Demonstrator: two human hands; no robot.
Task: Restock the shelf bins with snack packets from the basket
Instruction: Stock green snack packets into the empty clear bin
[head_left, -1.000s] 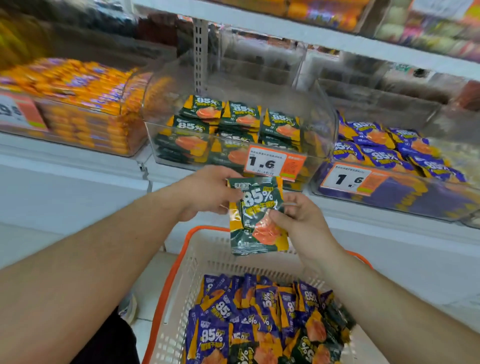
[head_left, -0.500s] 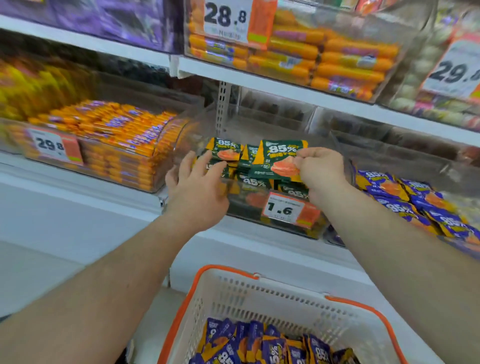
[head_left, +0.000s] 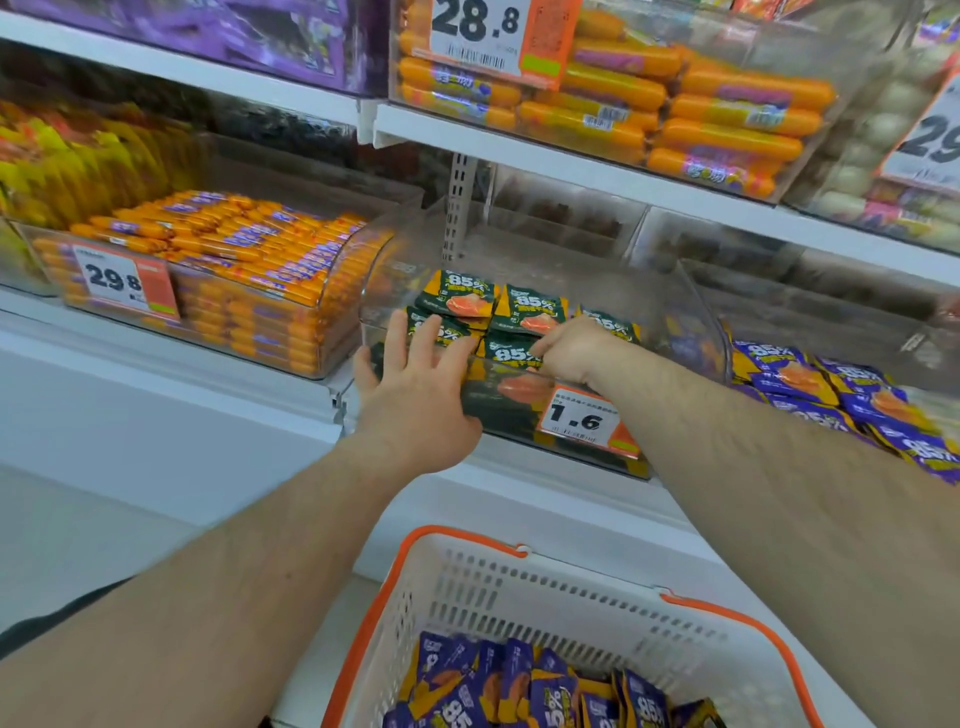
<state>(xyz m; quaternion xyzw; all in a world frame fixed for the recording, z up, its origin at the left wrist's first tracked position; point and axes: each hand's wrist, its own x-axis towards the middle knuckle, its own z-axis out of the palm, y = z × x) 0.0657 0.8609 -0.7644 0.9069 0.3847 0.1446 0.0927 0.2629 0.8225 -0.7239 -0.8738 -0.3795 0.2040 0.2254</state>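
Both hands are up at the clear middle bin (head_left: 696, 312), which is stacked with green snack packets (head_left: 530, 312) marked 85% and carries a 1.6 price tag (head_left: 579, 418) on its front wall. The left hand (head_left: 415, 384) is spread wide, fingers straight, laid over the bin's front edge with its fingertips on the front left green packet and gripping nothing. The right hand (head_left: 574, 348) reaches over the front wall, fingers curled down onto a green packet (head_left: 511, 351) in the front row; whether it is pinching or only pressing it, I cannot tell. To the left, a clear bin (head_left: 332, 312) is packed with orange sausage sticks (head_left: 234, 239) behind a 29.8 tag. To the right, purple snack packets (head_left: 795, 374) lie piled in the next bin. The upper shelf bin holds fat orange sausages (head_left: 727, 119) behind a 28.8 tag. Down below sits the white basket (head_left: 545, 597) with orange handles, and purple packets (head_left: 524, 686) of the same 85% brand are heaped in its bottom.
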